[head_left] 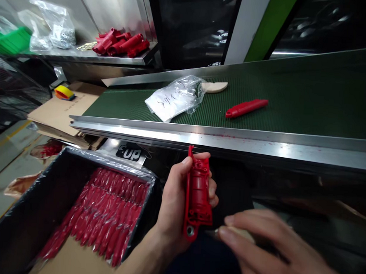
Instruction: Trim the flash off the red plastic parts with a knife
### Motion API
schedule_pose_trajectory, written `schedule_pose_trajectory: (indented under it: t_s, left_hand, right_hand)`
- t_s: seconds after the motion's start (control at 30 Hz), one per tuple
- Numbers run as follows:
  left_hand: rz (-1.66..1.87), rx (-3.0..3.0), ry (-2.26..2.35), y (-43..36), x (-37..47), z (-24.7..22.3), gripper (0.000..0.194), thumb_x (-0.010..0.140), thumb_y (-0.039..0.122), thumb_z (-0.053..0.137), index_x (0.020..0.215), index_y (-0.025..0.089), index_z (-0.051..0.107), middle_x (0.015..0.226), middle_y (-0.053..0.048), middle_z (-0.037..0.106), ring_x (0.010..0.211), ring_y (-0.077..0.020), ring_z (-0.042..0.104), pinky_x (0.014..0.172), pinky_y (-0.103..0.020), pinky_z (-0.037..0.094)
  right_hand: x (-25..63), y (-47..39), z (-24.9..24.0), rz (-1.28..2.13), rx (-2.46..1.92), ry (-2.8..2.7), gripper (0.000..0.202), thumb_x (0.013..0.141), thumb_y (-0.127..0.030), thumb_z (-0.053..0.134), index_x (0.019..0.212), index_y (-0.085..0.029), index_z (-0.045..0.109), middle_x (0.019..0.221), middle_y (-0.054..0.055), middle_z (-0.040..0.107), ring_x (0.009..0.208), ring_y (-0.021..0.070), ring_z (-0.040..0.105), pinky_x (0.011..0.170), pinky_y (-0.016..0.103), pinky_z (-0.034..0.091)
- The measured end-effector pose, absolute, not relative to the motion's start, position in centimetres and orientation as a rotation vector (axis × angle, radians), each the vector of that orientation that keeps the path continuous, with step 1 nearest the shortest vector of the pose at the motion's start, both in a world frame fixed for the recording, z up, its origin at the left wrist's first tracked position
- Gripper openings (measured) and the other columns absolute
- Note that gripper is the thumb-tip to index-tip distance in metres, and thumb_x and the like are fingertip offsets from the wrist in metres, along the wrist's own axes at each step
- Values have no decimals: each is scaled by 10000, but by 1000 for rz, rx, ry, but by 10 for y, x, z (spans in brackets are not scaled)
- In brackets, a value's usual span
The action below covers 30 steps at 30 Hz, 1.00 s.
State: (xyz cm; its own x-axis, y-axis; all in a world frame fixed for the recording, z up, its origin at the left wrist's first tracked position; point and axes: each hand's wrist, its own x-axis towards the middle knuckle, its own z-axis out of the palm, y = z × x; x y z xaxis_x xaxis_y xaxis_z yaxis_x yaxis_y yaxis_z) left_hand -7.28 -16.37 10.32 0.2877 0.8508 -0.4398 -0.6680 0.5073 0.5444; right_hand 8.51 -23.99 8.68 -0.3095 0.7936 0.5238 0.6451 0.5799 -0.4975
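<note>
Fingers of the left hand (175, 202) wrap a red plastic housing (197, 195) at lower centre of the frame, its long axis upright. Just right of its bottom end, the right hand (275, 250) pinches a small pale-handled tool (236, 233), tip nearly touching the housing.

The scene is dim overall, with light coming from above and the left. The steel rail (220, 141) along the belt (312, 99) shows pale glare, and the clear bag (176, 97) glints white. Under the rail everything sinks into deep shadow. The right hand (275, 254) is smeared by motion blur, while the left hand (179, 203) and the red part (197, 193) stay fairly sharp. Straight edges bow and stretch toward the corners from the wide lens. The shelf (91, 57) at far left looks soft and hazy.
</note>
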Motion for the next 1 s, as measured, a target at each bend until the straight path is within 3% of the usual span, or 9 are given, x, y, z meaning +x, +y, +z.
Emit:
schedule_pose_trajectory:
  t_s: [0.1, 0.2, 0.4, 0.53, 0.63, 0.77, 0.87, 1.0]
  left_hand:
    - [1047, 243, 729, -158, -76, 101, 345, 937, 386, 455, 1112, 132, 609, 818, -18, 493, 598, -104, 462, 518, -217, 363]
    - [1058, 217, 707, -155, -78, 99, 346, 937, 388, 442, 1110, 137, 608, 824, -17, 488, 598, -104, 463, 510, -214, 350]
    - [1140, 276, 815, -152, -83, 97, 361, 923, 379, 433, 1155, 145, 581, 906, -66, 568, 605, -107, 465, 479, -197, 376]
    - [1250, 372, 957, -151, -82, 95, 258, 915, 394, 564, 1104, 221, 532, 967, -45, 587, 668, -105, 480, 528, -187, 461]
    - [1296, 359, 954, -151, -79, 91, 181, 913, 342, 605, 1019, 223, 519, 971, -33, 581, 750, -106, 514, 642, -209, 521]
    - [1254, 391, 968, -156, -79, 85, 136, 926, 330, 591, 989, 219, 543, 949, -26, 566, 816, -132, 539, 625, -212, 504]
    - [1202, 454, 1011, -163, -83, 82, 185, 952, 346, 517, 986, 190, 609, 967, -53, 558, 865, -187, 564, 593, -254, 497]
    - [1178, 525, 1104, -169, -93, 75, 186, 912, 295, 566, 932, 148, 679, 889, -79, 614, 841, -195, 568, 613, -259, 491]
  right_hand:
    - [116, -216, 83, 121, -1221, -1993, 432, 883, -122, 543, 1259, -325, 600, 1179, 9, 635, 986, 182, 652, 855, 306, 540]
    - [158, -173, 79, -97, -1452, -1870, 396, 924, -232, 544, 1284, -392, 585, 1226, -9, 615, 1083, 267, 619, 995, 456, 475]
    - [210, -91, 87, -198, -1794, -1892, 394, 989, -369, 356, 1301, -330, 592, 1305, 33, 592, 1274, 390, 490, 1035, 598, 392]
    - [167, -120, 94, -62, -1498, -2027, 394, 965, -294, 464, 1351, -313, 540, 1328, 25, 588, 1238, 257, 546, 1102, 388, 391]
    - [112, -166, 88, 216, -1089, -2194, 412, 905, -275, 619, 1308, -210, 559, 1193, 58, 649, 1090, 170, 635, 970, 234, 513]
    - [76, -194, 73, 281, -1152, -1934, 363, 873, -123, 627, 1222, -214, 590, 1104, 25, 676, 963, 123, 678, 885, 194, 560]
    - [84, -193, 67, 366, -1467, -1645, 290, 885, -231, 647, 1168, -296, 640, 1054, -22, 706, 859, 116, 703, 811, 187, 587]
    - [97, -190, 62, 637, -1583, -1419, 340, 886, -313, 661, 1223, -343, 628, 1018, -28, 730, 794, 109, 723, 725, 153, 596]
